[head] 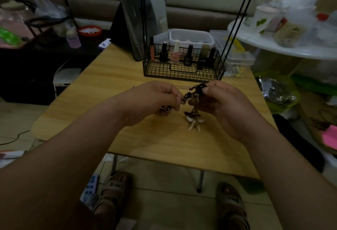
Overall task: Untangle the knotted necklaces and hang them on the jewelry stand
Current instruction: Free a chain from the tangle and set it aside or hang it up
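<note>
A light wooden tabletop (102, 76) fills the middle of the frame. Above centre stands a row of nail polish bottles (175, 52), with a white plastic tub (191, 36) just behind. At upper right a round white table (291, 52) carries a white cup (262, 18). A power strip (89, 189) lies on the floor at lower left.

Arms reach forward, left hand (155, 98) and right hand (223, 103) close together, fingers (176, 100) pinching the knotted necklaces (192, 95).

Over the table (164, 138), knotted necklaces (193, 98), left hand (156, 98) at nine o'clock, right hand (224, 102) at three; wire basket (182, 73) at twelve, chain (182, 87) seemingly between.
</note>
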`<state>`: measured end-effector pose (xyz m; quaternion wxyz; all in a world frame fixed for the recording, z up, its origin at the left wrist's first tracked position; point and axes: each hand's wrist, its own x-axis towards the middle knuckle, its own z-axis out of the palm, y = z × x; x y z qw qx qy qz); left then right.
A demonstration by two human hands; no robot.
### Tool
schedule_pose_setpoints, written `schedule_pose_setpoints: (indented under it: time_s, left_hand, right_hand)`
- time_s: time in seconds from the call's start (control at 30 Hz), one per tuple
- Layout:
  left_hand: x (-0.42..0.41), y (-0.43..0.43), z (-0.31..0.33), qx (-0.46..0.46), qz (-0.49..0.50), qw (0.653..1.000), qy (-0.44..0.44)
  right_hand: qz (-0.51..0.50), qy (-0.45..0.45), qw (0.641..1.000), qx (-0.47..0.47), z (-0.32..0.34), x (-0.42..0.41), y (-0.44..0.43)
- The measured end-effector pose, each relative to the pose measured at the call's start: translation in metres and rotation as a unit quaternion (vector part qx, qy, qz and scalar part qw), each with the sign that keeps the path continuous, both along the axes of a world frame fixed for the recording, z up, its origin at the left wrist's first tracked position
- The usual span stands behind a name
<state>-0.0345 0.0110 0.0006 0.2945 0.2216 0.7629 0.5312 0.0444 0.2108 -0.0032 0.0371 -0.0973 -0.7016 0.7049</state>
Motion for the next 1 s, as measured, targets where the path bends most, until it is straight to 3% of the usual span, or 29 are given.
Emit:
schedule_pose_setpoints:
  time_s: [0.3, 0.53, 0.7, 0.87, 1.0]
  left_hand:
    - [0.002, 0.003, 0.003, -0.011, 0.056, 0.998, -0.026]
    - [0.007, 0.005, -0.003, -0.056, 0.021, 0.997, 0.041]
    - [0.016, 0.011, -0.002, -0.004, -0.015, 1.0, 0.012]
    - [0.015, 0.014, -0.005, 0.001, -0.006, 0.998, 0.069]
    - [0.013, 0.012, -0.003, 0.038, 0.003, 0.998, 0.051]
  right_hand:
    - [-0.008, -0.037, 0.999, -0.026, 0.004, 0.006, 0.002]
    - [0.031, -0.04, 0.998, -0.042, 0.007, 0.012, -0.003]
    - [0.043, -0.013, 0.999, -0.007, 0.003, 0.012, -0.005]
    - [0.023, 0.008, 0.998, 0.059, 0.001, 0.01, -0.002]
    - [0.012, -0.009, 0.998, 0.058, 0.001, 0.009, 0.002]
